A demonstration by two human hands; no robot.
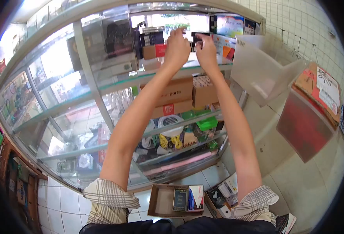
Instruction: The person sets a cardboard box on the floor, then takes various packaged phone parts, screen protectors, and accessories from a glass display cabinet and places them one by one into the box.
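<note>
With left grip (177, 48) and right grip (206, 54) raised and curled above the top glass shelf (195, 63), cannot tell whether wide or holding anything. Reaches close beside stacked dark boxes (152, 38) at the left and a dark item (194, 38) just past the right grip, on that shelf, near a printed box (229, 25) farther right.
</note>
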